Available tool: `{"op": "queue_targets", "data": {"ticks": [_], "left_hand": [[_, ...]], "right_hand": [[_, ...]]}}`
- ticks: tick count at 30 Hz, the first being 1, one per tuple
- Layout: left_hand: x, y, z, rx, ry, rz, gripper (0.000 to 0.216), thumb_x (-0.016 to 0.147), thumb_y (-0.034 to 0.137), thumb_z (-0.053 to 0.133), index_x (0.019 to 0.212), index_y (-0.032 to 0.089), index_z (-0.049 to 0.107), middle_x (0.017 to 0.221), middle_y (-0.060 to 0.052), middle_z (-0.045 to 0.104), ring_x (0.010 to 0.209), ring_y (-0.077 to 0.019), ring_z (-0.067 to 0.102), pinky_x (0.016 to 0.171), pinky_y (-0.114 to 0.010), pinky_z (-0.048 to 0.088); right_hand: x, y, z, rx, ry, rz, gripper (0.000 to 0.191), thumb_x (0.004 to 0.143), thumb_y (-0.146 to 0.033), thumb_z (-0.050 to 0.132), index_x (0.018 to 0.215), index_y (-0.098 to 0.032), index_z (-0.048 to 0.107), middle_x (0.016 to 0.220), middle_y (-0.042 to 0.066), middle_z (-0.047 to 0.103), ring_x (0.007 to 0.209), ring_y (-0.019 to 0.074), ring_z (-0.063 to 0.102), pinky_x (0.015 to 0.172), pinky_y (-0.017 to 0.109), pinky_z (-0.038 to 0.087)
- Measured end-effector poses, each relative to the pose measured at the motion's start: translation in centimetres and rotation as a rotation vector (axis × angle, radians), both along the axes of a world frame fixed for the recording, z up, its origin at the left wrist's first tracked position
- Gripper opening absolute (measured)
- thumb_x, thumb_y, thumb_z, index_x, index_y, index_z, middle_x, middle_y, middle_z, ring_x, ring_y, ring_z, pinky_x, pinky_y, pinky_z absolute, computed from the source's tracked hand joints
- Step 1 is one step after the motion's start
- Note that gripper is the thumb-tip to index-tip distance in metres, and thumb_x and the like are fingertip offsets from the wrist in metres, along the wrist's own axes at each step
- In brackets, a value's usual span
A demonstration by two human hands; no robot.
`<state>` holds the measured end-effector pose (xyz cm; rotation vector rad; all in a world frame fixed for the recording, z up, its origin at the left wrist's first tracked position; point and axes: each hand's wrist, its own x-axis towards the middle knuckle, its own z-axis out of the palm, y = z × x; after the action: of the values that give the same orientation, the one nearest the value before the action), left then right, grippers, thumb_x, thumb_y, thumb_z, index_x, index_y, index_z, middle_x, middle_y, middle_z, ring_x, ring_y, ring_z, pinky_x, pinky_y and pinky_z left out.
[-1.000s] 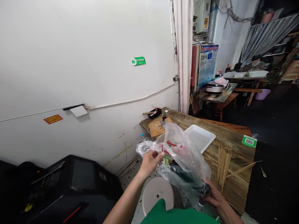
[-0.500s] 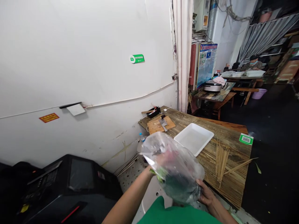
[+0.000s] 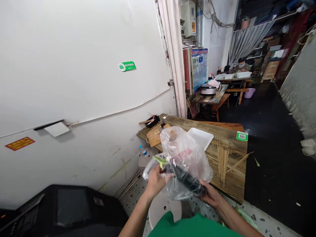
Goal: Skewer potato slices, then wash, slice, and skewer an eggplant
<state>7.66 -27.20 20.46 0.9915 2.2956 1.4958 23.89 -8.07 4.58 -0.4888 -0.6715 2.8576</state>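
A clear plastic bag (image 3: 187, 154) with red print hangs in front of me over a white stool (image 3: 161, 207). A dark eggplant (image 3: 186, 179) with a green stem (image 3: 159, 160) lies across it, half out of the bag. My left hand (image 3: 155, 181) is closed round the stem end of the eggplant. My right hand (image 3: 209, 195) grips the bag and the eggplant's other end from below.
A wooden table (image 3: 229, 177) ahead carries a white tray (image 3: 201, 137), a cutting board (image 3: 154, 136) with a cleaver, bamboo skewers (image 3: 222, 158) and a green QR card (image 3: 242, 136). A black machine (image 3: 61, 210) stands at lower left. A person sits at a far table.
The eggplant's stem end has come out of the bag into my left hand. My view has swung right, so the table sits further left.
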Motion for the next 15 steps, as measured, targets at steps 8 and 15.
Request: {"op": "queue_targets", "data": {"ticks": [8,15], "left_hand": [[2.1,2.4,-2.4,0.320,-0.872,-0.134,0.061,0.061,0.041,0.084,0.111,0.016,0.059,0.103,-0.013,0.068,0.101,-0.0311,0.064,0.087,-0.044,0.053],[0.5,0.7,-0.7,0.476,-1.012,0.138,0.032,0.077,0.021,0.066,0.108,0.015,0.057,0.095,-0.011,0.071,0.092,-0.0260,0.069,0.089,-0.046,0.055]], "right_hand": [[0.8,-0.1,2.4,0.165,0.086,-0.082,0.036,0.071,-0.030,0.081,0.101,-0.014,0.069,0.102,0.008,0.074,0.097,0.0214,0.068,0.093,0.035,0.051],[7.9,5.1,0.9,0.067,-0.122,-0.542,0.031,0.068,-0.021,0.080,0.097,-0.016,0.069,0.088,0.004,0.076,0.076,0.0182,0.071,0.074,0.029,0.058]]}}
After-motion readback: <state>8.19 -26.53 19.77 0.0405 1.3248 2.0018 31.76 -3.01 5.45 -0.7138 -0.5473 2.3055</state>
